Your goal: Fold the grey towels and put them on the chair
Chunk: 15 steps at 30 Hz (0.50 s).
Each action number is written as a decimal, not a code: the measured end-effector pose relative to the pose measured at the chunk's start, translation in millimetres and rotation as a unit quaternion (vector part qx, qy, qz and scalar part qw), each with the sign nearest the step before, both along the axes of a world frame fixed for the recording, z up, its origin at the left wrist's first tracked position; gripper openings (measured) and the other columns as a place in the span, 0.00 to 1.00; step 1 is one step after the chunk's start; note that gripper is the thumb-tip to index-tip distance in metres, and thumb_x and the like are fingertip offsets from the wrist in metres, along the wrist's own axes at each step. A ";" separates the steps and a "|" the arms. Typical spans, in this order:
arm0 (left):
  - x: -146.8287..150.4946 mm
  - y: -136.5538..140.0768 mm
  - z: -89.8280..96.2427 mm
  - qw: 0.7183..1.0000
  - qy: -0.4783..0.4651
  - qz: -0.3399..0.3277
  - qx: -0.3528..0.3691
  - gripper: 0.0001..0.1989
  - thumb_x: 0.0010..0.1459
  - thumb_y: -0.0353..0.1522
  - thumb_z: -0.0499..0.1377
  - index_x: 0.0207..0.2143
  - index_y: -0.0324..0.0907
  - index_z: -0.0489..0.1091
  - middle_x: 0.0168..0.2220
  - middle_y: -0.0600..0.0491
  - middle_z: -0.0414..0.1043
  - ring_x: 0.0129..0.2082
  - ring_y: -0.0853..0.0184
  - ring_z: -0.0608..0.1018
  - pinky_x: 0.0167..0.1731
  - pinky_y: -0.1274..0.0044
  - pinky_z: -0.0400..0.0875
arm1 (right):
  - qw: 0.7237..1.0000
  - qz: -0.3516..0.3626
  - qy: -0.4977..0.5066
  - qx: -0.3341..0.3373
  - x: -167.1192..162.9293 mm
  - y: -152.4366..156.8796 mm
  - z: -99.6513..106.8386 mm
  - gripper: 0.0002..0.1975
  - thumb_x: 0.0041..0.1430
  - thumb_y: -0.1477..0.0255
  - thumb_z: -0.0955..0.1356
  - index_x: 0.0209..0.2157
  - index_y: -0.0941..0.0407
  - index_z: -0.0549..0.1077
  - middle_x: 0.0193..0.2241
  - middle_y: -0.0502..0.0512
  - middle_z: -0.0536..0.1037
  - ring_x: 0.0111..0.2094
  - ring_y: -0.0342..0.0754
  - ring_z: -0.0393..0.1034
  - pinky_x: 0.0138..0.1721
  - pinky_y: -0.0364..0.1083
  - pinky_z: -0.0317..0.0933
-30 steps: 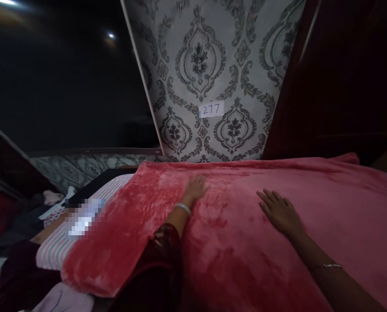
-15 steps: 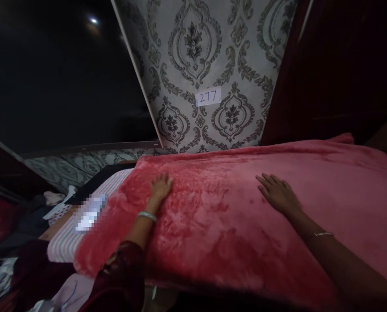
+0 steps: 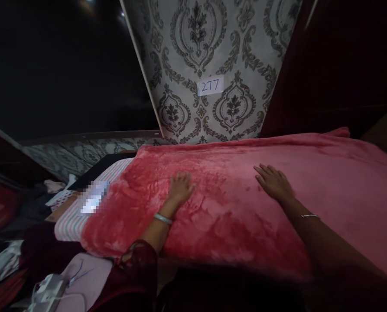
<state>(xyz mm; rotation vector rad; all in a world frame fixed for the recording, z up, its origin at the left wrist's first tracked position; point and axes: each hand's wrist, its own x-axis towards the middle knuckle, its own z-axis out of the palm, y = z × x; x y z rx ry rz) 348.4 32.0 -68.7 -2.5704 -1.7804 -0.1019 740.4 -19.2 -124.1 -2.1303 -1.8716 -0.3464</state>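
Note:
A plush red and pink blanket [image 3: 226, 208] lies spread over a long flat surface in front of me. On its left half rests my left hand [image 3: 180, 187], palm down with fingers spread, holding nothing. My right hand [image 3: 274, 182] lies flat on the paler pink part, fingers apart, also holding nothing. Beneath the blanket's left end a striped cloth [image 3: 70, 225] sticks out. A blurred-out bright object [image 3: 94, 197] sits on that cloth, too obscured to name.
A wall with patterned wallpaper bears a paper label [image 3: 210, 85] reading 277. A large dark screen [image 3: 63, 73] stands at the left. Below left are a white power strip [image 3: 50, 291], a pinkish pad [image 3: 89, 275] and piled clothes [image 3: 9, 260]. Dark red panelling [image 3: 336, 65] rises at the right.
My left hand has slid to the right across the blanket. My right hand stays in nearly the same place on it. The camera has tilted slightly downward.

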 end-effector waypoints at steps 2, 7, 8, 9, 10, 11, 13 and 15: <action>-50.2 11.2 7.5 0.995 0.023 0.093 0.004 0.31 0.69 0.45 0.44 0.70 0.44 0.54 0.72 0.45 0.50 0.71 0.50 0.52 0.67 0.49 0.44 | 1.000 0.000 0.001 0.001 -1.4 0.0 1.1 0.27 0.71 0.61 0.53 0.64 0.50 0.67 0.65 0.56 0.65 0.64 0.58 0.59 0.61 0.61 0.57; -129.0 13.8 15.6 0.966 0.005 0.253 0.047 0.32 0.69 0.44 0.42 0.69 0.37 0.54 0.71 0.38 0.49 0.71 0.47 0.52 0.65 0.44 0.44 | 1.000 0.002 0.012 -0.001 -1.5 -1.7 -2.2 0.27 0.71 0.62 0.53 0.65 0.50 0.65 0.66 0.56 0.64 0.65 0.58 0.57 0.62 0.61 0.56; -133.9 12.6 14.9 0.961 -0.011 0.268 0.065 0.33 0.69 0.43 0.42 0.70 0.36 0.53 0.71 0.36 0.48 0.71 0.48 0.52 0.65 0.45 0.45 | 1.000 0.003 0.012 0.000 0.3 -1.4 -3.7 0.27 0.70 0.62 0.53 0.65 0.50 0.65 0.66 0.56 0.64 0.65 0.58 0.57 0.62 0.62 0.55; -136.1 11.8 13.8 0.959 -0.027 0.272 0.080 0.33 0.69 0.43 0.42 0.70 0.35 0.52 0.71 0.36 0.48 0.71 0.49 0.52 0.66 0.47 0.46 | 1.000 0.004 0.013 -0.002 2.6 -0.4 -4.8 0.27 0.70 0.62 0.53 0.65 0.50 0.65 0.66 0.56 0.64 0.65 0.59 0.57 0.62 0.62 0.55; -136.3 11.3 12.3 0.960 -0.040 0.265 0.086 0.32 0.69 0.42 0.41 0.70 0.35 0.53 0.71 0.36 0.49 0.71 0.50 0.52 0.66 0.48 0.46 | 1.000 0.003 0.016 -0.010 4.5 1.5 -4.8 0.27 0.70 0.63 0.54 0.65 0.50 0.65 0.66 0.56 0.63 0.65 0.59 0.56 0.62 0.63 0.55; -135.4 11.3 10.8 0.963 -0.047 0.251 0.086 0.31 0.69 0.40 0.41 0.70 0.36 0.54 0.71 0.38 0.50 0.71 0.52 0.53 0.67 0.50 0.46 | 0.999 -0.002 0.021 -0.023 5.3 4.5 -3.3 0.27 0.69 0.63 0.54 0.65 0.49 0.65 0.66 0.56 0.63 0.65 0.60 0.56 0.61 0.64 0.56; -132.9 12.6 8.3 0.971 -0.048 0.223 0.076 0.29 0.70 0.37 0.41 0.69 0.38 0.56 0.70 0.40 0.53 0.71 0.54 0.53 0.68 0.51 0.45 | 0.997 -0.032 0.043 -0.048 -1.5 12.7 5.7 0.27 0.69 0.63 0.55 0.64 0.50 0.66 0.65 0.58 0.65 0.64 0.62 0.58 0.59 0.67 0.58; -131.8 14.8 7.1 0.972 -0.041 0.219 0.072 0.28 0.69 0.37 0.41 0.68 0.38 0.58 0.70 0.41 0.54 0.71 0.52 0.53 0.67 0.50 0.44 | 0.996 -0.043 0.066 -0.045 -27.6 21.6 21.6 0.27 0.69 0.64 0.54 0.64 0.53 0.67 0.63 0.63 0.67 0.64 0.63 0.59 0.57 0.68 0.59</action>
